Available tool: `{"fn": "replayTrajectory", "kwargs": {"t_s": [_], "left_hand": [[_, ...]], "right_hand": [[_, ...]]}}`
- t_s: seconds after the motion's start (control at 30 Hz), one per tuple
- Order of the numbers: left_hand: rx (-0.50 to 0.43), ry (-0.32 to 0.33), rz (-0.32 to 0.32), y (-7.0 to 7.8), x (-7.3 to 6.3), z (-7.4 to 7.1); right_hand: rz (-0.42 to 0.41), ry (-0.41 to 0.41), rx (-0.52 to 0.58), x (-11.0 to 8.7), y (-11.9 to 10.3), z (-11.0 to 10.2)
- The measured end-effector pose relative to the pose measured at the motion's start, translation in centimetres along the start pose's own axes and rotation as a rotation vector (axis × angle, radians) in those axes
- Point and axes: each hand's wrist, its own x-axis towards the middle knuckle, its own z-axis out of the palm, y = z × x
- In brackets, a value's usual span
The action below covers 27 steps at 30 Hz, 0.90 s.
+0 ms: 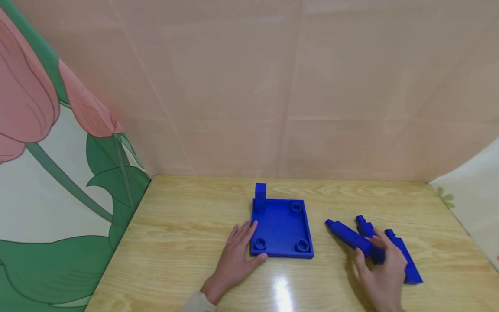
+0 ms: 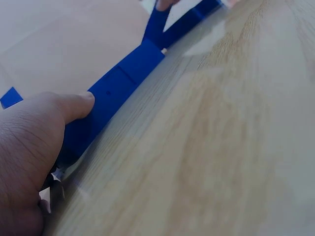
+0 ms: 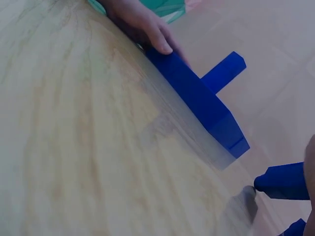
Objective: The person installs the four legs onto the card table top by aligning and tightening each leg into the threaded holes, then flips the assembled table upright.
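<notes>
A blue square panel (image 1: pixel 281 225) with a raised rim lies on the table, ring-shaped sockets showing at three corners. At its far left corner a square blue post (image 1: pixel 260 195) stands upright. My left hand (image 1: pixel 238 255) rests at the near left corner, fingers fairly straight along the left side and thumb against the front wall. To the right, my right hand (image 1: pixel 383 268) pinches a loose blue post (image 1: pixel 348 236) with a narrow round end. That post (image 3: pixel 283 182) casts a shadow beneath it in the right wrist view. Two more posts lie there, one a short blue-topped piece (image 1: pixel 363 224) partly behind my fingers.
The third loose post (image 1: pixel 407 264) lies furthest right on the wood-grain table (image 1: pixel 175 242), beside my right hand. A beige cloth backdrop (image 1: pixel 234 108) rises behind the table's far edge, and a flower-printed cloth (image 1: pixel 46 216) hangs at the left.
</notes>
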Motion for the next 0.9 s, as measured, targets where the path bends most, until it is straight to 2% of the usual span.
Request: {"fn": "replayTrajectory", "kwargs": {"t_s": [0.23,0.4,0.53,0.67,0.8,0.9], "left_hand": [[0.0,0.008,0.006,-0.1,0.0,0.0],[0.018,0.002,0.009,-0.3,0.0,0.1],[0.018,0.001,0.011,-0.2,0.1,0.2],[0.019,0.003,0.011,-0.1,0.0,0.1],[0.014,0.001,0.002,-0.1,0.0,0.1],[0.015,0.003,0.006,-0.1,0.0,0.1]], "right_hand": [[0.081,0.034,0.115,0.3,-0.6,0.3],[0.159,0.051,0.105,0.7,-0.9,0.3],[0.19,0.045,0.125,1.2,-1.3,0.2],[0.152,0.055,0.237,1.9,-1.6,0.5],[0.058,0.066,0.365,3.0,-2.0,0.9],[-0.016,0.064,0.408,4.0,-2.7,1.1]]}}
